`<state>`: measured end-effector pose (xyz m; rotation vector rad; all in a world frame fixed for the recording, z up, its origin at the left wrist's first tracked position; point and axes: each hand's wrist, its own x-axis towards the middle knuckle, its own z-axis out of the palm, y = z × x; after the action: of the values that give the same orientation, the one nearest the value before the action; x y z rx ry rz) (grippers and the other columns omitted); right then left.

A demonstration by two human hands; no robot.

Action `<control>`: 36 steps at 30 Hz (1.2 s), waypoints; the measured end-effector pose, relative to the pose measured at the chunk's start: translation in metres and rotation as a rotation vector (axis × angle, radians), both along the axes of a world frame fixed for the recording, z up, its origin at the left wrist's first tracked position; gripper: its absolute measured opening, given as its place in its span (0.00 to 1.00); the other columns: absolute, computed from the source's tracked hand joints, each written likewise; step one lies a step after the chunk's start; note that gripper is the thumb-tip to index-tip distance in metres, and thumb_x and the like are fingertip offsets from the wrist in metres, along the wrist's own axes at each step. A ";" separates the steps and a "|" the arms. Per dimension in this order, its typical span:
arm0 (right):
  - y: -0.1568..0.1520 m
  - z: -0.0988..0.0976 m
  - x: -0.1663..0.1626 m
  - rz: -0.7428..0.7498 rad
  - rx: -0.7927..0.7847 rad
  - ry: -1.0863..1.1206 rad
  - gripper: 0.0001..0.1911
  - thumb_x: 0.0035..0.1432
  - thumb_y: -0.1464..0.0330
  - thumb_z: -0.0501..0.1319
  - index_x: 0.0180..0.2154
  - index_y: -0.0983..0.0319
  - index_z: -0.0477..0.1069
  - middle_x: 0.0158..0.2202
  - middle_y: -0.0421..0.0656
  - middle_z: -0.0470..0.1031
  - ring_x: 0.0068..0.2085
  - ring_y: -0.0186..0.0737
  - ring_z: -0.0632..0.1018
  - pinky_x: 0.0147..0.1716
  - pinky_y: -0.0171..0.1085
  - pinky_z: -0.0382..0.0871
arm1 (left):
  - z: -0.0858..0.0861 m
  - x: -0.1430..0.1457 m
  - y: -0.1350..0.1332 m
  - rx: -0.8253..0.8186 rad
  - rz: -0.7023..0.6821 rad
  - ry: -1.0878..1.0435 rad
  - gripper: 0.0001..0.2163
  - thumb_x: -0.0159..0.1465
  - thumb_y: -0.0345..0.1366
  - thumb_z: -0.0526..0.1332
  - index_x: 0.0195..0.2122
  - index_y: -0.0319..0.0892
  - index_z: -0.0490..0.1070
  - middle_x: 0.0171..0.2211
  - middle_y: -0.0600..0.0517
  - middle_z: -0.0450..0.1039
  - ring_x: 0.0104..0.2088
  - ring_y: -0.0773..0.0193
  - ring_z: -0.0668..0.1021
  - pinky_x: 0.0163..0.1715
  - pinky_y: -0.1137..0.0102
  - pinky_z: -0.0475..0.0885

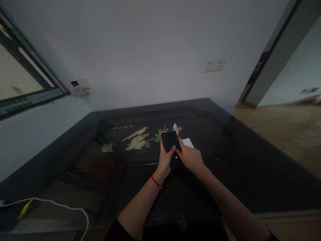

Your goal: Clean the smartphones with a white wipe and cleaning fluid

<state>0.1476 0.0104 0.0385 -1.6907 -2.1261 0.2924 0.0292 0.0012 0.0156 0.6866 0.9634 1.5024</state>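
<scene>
A dark, flat smartphone (169, 140) is held above the black table with its broad dark face toward me. My left hand (165, 155), with a red string bracelet at the wrist, grips it from the left and below, thumb lying across its lower edge. My right hand (190, 155) pinches the phone's lower right edge. Just behind the phone stands a small white bottle (175, 127) with a narrow tip, partly covered by it. To the right lies a white paper (188, 143), half hidden by my right hand. A small white round spot (176, 157) shows between my hands.
The black table (233, 160) carries an inlaid picture of birds and flowers (136, 142). A white cable (57, 203) with a yellow tag (25, 209) runs along the lower left. Wall sockets (214, 65) sit above the table, and a window (22, 63) is at the left.
</scene>
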 end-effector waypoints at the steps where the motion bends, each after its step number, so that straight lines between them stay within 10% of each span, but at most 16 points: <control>1: 0.002 -0.001 0.001 0.016 -0.011 0.055 0.27 0.61 0.61 0.56 0.60 0.60 0.60 0.32 0.51 0.78 0.34 0.50 0.79 0.38 0.47 0.70 | 0.000 -0.002 0.000 -0.008 -0.002 0.000 0.40 0.53 0.35 0.68 0.64 0.53 0.49 0.53 0.46 0.70 0.48 0.58 0.76 0.48 0.63 0.72; 11: 0.011 -0.002 0.033 0.452 -0.863 1.021 0.22 0.51 0.61 0.65 0.46 0.66 0.70 0.39 0.49 0.79 0.37 0.42 0.81 0.37 0.39 0.77 | 0.015 -0.017 0.009 0.063 -0.001 -0.070 0.38 0.55 0.38 0.66 0.63 0.55 0.47 0.48 0.48 0.73 0.41 0.61 0.79 0.43 0.64 0.74; 36: 0.011 -0.012 0.022 0.281 -0.729 1.050 0.14 0.47 0.62 0.69 0.29 0.66 0.71 0.29 0.45 0.79 0.29 0.42 0.82 0.31 0.38 0.78 | 0.004 -0.019 0.016 0.090 0.024 -0.054 0.39 0.54 0.37 0.67 0.64 0.56 0.48 0.55 0.49 0.69 0.49 0.61 0.76 0.48 0.65 0.72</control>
<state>0.1696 0.0216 0.0261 -1.0518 -1.4464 1.7498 0.0101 0.0173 0.0196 0.6977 0.8702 1.5852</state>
